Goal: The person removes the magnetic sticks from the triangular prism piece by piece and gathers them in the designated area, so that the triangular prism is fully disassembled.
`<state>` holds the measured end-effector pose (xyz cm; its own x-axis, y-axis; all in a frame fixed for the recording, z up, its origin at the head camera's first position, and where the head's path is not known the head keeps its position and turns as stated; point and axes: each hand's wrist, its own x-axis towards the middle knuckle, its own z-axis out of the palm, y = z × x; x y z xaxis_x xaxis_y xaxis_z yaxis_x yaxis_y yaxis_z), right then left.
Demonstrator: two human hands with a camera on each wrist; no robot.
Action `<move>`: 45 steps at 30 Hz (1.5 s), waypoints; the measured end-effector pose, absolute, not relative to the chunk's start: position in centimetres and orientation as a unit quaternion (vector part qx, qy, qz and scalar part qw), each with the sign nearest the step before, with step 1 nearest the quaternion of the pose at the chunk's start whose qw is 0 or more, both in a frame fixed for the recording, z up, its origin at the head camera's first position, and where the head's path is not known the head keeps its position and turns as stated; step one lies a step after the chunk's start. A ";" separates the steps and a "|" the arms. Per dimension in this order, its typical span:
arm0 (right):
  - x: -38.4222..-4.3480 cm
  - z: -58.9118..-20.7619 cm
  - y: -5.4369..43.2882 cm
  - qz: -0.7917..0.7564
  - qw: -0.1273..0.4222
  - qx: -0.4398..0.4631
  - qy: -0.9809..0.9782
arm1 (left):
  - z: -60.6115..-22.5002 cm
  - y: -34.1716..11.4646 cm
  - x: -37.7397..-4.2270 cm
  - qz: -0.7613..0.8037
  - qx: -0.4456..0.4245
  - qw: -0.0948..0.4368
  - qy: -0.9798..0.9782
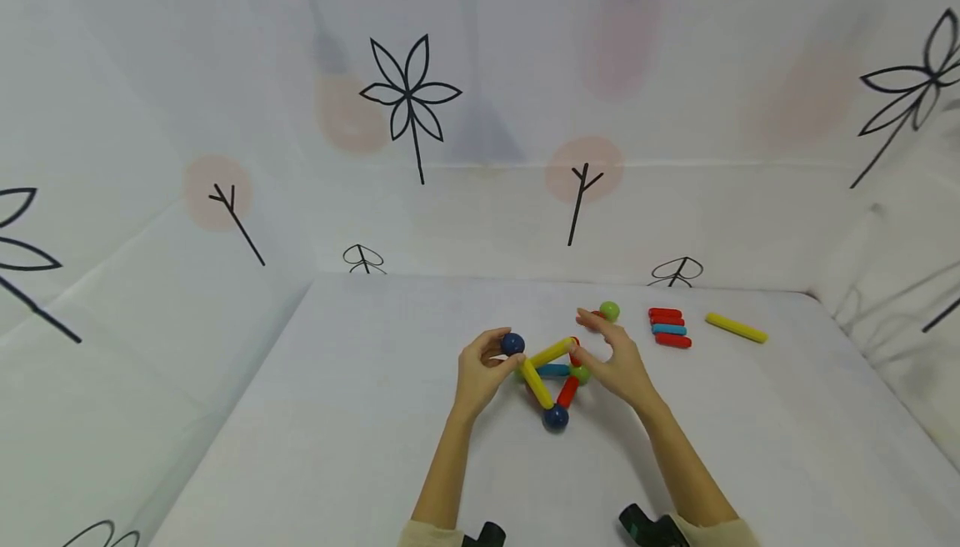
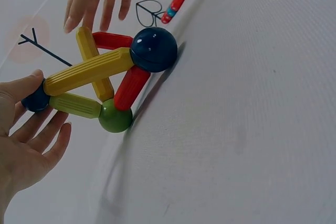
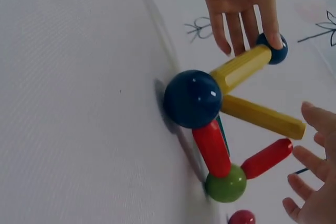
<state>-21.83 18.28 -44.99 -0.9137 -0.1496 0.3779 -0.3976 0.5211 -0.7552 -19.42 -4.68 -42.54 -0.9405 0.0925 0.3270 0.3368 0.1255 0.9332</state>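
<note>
My left hand (image 1: 480,372) pinches a dark blue ball (image 1: 512,343) between thumb and fingers. That ball tops a frame of magnetic sticks and balls. From it a yellow stick (image 1: 537,383) slopes down to another dark blue ball (image 1: 556,418) at the front, and a green stick (image 2: 76,104) joins a green ball (image 2: 115,116). A second yellow stick (image 3: 265,116) and a red stick (image 3: 268,158) stick up with free ends close together. Right at those ends are the loosely spread fingers of my right hand (image 1: 621,368). Lower red (image 1: 568,392) and blue sticks (image 1: 553,370) link the base balls.
Behind my right hand lies a loose green ball (image 1: 609,310) with a red piece beside it. Further right, several short red and blue sticks (image 1: 669,329) form a row, and a long yellow stick (image 1: 737,328) lies past them. A patterned cloth wall (image 1: 480,222) rises behind the white table.
</note>
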 end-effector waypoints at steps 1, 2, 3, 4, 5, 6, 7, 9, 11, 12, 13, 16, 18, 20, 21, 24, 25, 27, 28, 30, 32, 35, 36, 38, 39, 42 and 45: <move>-21.9 -44.9 17.9 0.452 0.127 0.170 -0.866 | -42.5 -4.7 -19.4 -0.645 -0.145 0.095 -0.745; -21.9 -44.9 17.6 0.442 0.120 0.178 -0.871 | -42.6 -4.7 -19.5 -0.644 -0.144 0.095 -0.745; -22.0 -44.9 17.4 0.434 0.115 0.184 -0.874 | -42.6 -4.7 -19.5 -0.645 -0.144 0.094 -0.745; -22.0 -44.9 17.2 0.426 0.113 0.191 -0.877 | -42.6 -4.7 -19.4 -0.644 -0.142 0.093 -0.746; -22.1 -45.0 17.1 0.420 0.112 0.195 -0.879 | -42.6 -4.7 -19.4 -0.644 -0.142 0.091 -0.746; -22.1 -45.1 17.0 0.415 0.111 0.196 -0.882 | -42.6 -4.6 -19.4 -0.644 -0.140 0.090 -0.747; -22.1 -45.2 17.0 0.411 0.111 0.197 -0.883 | -42.6 -4.6 -19.4 -0.644 -0.140 0.088 -0.747; -22.1 -45.2 17.0 0.406 0.115 0.201 -0.884 | -42.7 -4.6 -19.5 -0.645 -0.140 0.086 -0.746; -22.3 -45.3 16.9 0.401 0.120 0.205 -0.885 | -42.7 -4.6 -19.5 -0.647 -0.142 0.089 -0.744; -22.3 -45.4 16.9 0.399 0.123 0.206 -0.885 | -42.7 -4.6 -19.6 -0.647 -0.142 0.090 -0.744; -22.4 -45.4 16.9 0.398 0.125 0.206 -0.885 | -42.7 -4.6 -19.6 -0.648 -0.143 0.091 -0.742; -22.5 -45.4 16.8 0.400 0.127 0.200 -0.885 | -42.7 -4.6 -19.6 -0.649 -0.146 0.092 -0.741; -22.5 -45.4 16.8 0.403 0.129 0.192 -0.885 | -42.8 -4.6 -19.6 -0.648 -0.146 0.090 -0.742; -22.4 -45.3 16.7 0.406 0.132 0.186 -0.885 | -42.7 -4.6 -19.6 -0.647 -0.147 0.090 -0.743; -22.4 -45.3 16.6 0.408 0.136 0.184 -0.884 | -42.7 -4.7 -19.6 -0.647 -0.148 0.090 -0.742; -22.3 -45.3 16.4 0.411 0.146 0.187 -0.880 | -42.7 -4.7 -19.6 -0.647 -0.148 0.093 -0.742; -22.2 -45.3 16.4 0.410 0.150 0.188 -0.880 | -42.7 -4.7 -19.6 -0.648 -0.149 0.093 -0.742; -22.1 -45.3 16.3 0.407 0.156 0.188 -0.880 | -42.7 -4.7 -19.6 -0.648 -0.148 0.093 -0.742; -22.0 -45.3 16.2 0.406 0.159 0.187 -0.880 | -42.7 -4.7 -19.6 -0.647 -0.147 0.093 -0.742; -21.9 -45.3 16.0 0.402 0.163 0.181 -0.883 | -42.7 -4.8 -19.6 -0.647 -0.146 0.092 -0.743; -21.7 -45.2 15.9 0.401 0.170 0.176 -0.883 | -42.7 -4.8 -19.5 -0.646 -0.145 0.090 -0.744; -21.6 -45.2 15.7 0.398 0.178 0.173 -0.883 | -42.7 -4.8 -19.5 -0.649 -0.147 0.089 -0.741; -21.5 -45.2 15.7 0.397 0.182 0.174 -0.883 | -42.7 -4.8 -19.4 -0.650 -0.148 0.089 -0.740; -21.5 -45.2 15.7 0.395 0.187 0.177 -0.882 | -42.7 -4.9 -19.4 -0.653 -0.150 0.090 -0.737; -21.5 -45.3 15.7 0.394 0.188 0.178 -0.882 | -42.7 -4.9 -19.4 -0.654 -0.151 0.090 -0.736; -21.6 -45.3 15.7 0.395 0.185 0.182 -0.881 | -42.6 -4.9 -19.4 -0.654 -0.152 0.090 -0.736; -21.7 -45.3 15.9 0.396 0.169 0.183 -0.884 | -42.7 -4.9 -19.4 -0.652 -0.151 0.090 -0.738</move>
<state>-21.65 15.88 -45.32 -0.8760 -0.1895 0.4436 -0.4571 0.6199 -0.6378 -19.43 -4.87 -42.69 -0.9383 0.1064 0.3291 0.3397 0.1046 0.9347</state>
